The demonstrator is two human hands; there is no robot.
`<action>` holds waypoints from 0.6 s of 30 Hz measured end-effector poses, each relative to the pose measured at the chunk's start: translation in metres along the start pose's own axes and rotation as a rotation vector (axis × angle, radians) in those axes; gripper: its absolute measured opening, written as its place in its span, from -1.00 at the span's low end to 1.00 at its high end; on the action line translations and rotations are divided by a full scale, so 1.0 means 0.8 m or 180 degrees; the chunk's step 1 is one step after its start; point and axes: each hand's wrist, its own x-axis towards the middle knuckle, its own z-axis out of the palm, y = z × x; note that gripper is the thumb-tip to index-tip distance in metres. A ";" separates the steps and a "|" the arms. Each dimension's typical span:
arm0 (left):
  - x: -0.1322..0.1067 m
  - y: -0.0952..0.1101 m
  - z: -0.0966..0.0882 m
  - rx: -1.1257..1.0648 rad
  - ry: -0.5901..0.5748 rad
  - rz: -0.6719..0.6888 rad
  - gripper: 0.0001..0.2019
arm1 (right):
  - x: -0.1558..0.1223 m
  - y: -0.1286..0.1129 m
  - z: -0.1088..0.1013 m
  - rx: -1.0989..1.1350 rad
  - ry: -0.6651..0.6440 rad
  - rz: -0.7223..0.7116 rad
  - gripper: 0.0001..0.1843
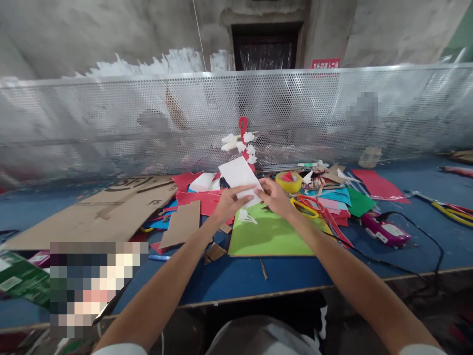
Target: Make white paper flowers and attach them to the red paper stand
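Both my hands hold a white sheet of paper (239,176) above the blue table (236,276). My left hand (229,202) pinches its lower left edge, and my right hand (274,196) grips its lower right corner. Below them lies a green sheet (271,236) with a small white paper cut-out (246,216) on it. Behind the white sheet stands a red piece with white paper flowers (242,143).
A large cardboard sheet (99,209) lies at left, with smaller cardboard pieces (181,224). Coloured paper scraps (340,199), a yellow tape roll (288,181), yellow-handled scissors (305,207) and a purple glue gun (386,231) with black cord lie right. A perforated metal screen (295,113) stands behind.
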 end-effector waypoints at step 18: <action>0.004 -0.018 -0.011 0.0322 0.0351 -0.0370 -0.57 | -0.009 0.008 -0.110 -0.3817 -0.0621 0.1000 -0.30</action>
